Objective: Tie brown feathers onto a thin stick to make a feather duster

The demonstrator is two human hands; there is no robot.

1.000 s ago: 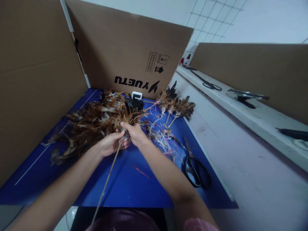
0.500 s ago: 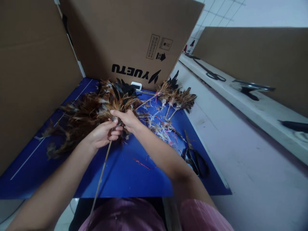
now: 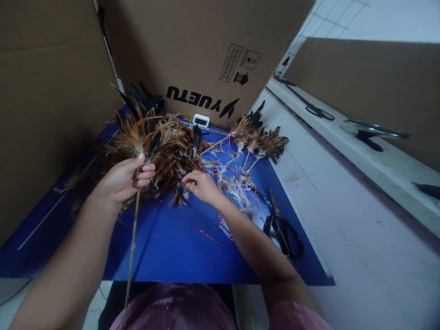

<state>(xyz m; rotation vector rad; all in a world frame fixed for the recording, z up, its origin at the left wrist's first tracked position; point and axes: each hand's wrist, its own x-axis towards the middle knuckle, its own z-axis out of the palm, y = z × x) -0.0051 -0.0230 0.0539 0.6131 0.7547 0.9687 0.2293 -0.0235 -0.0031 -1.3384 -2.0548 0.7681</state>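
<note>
My left hand [image 3: 129, 176] is wrapped round the neck of a feather duster [image 3: 139, 128], just below its brown and black plumes. The duster's thin stick [image 3: 132, 245] runs down from the fist towards my lap. To the right, my right hand [image 3: 202, 187] has thumb and fingers pinched at the upper end of a small brown feather tuft [image 3: 178, 197], low over the mat. Behind both hands spreads a heap of loose brown feathers [image 3: 172, 158], partly hidden by the duster and left hand.
Several small feather bundles on sticks [image 3: 264, 144] lie at the back right. Feather scraps and red string [image 3: 237, 192] litter the blue mat [image 3: 165, 247]. Black-handled scissors [image 3: 283, 233] rest at its right edge. Cardboard panels [image 3: 202, 55] wall off the back and left; a small white-framed device [image 3: 201, 120] stands there.
My left hand has moved left with the duster, whose plumes now stand upright. My right hand has come off the duster's neck and moved right and down to the feather tuft.
</note>
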